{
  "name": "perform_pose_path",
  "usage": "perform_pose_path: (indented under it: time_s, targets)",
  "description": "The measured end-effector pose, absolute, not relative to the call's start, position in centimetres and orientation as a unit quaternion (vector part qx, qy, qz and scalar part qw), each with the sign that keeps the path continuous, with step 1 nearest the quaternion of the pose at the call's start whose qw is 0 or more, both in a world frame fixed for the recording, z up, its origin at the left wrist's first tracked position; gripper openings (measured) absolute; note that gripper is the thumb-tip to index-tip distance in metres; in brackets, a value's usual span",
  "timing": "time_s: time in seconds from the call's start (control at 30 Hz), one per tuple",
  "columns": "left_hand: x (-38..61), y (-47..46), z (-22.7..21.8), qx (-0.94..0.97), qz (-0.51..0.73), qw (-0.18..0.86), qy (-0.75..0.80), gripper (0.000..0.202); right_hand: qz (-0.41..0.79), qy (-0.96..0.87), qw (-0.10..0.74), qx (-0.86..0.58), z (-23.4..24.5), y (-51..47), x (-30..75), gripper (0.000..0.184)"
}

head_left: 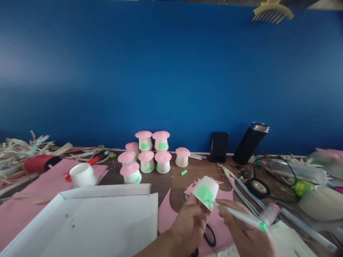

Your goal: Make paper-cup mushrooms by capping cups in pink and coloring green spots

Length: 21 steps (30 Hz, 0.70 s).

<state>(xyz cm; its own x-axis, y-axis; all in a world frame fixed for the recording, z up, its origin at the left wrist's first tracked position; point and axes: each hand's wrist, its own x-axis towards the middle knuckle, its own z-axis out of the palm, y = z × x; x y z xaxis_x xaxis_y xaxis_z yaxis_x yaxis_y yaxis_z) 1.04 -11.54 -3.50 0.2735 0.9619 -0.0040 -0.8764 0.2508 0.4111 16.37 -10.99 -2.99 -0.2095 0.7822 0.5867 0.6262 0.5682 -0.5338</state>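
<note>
My left hand [189, 221] is closed around a small white paper cup [214, 186], which is tilted over the desk. A bright green patch [204, 194] covers part of the cup's side. My right hand [242, 228] grips a slim white marker [238, 214] with a green end, and its tip touches the cup at the patch's lower edge. A small green cap [183, 172] lies on the desk beyond the cup. Several white cups with pink paper discs [146, 156] on top stand stacked farther back, some with green patches. Apart from them stands one more disc-topped cup [182, 157].
A white box lid [112, 221] lies at left on pink paper [29, 200], near a plain cup [83, 175]. Black-handled scissors [210, 235] and pink scraps lie under my hands. A phone [219, 146], a black flask [250, 142] and cables stand or lie at right before the blue wall.
</note>
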Motion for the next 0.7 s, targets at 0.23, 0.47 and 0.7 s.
perform_pose_path:
  time_s: [0.23, 0.47, 0.7]
  targets:
    - [1.13, -11.46, -3.98, 0.169, 0.582, 0.781, 0.151, 0.073, 0.103, -0.773, 0.425, -0.460, -3.34, -10.91, 16.42, 0.022]
    - [1.02, -11.50, -3.72, 0.173, 0.585, 0.780, 0.140, 0.070, 0.072, -0.773, 0.438, -0.454, -3.55, -10.85, 16.59, 0.022]
    - [1.12, -11.56, -4.07, 0.168, 0.586, 0.782, 0.130, 0.072, 0.069, -0.768, 0.437, -0.463, -3.26, -10.98, 16.59, 0.023]
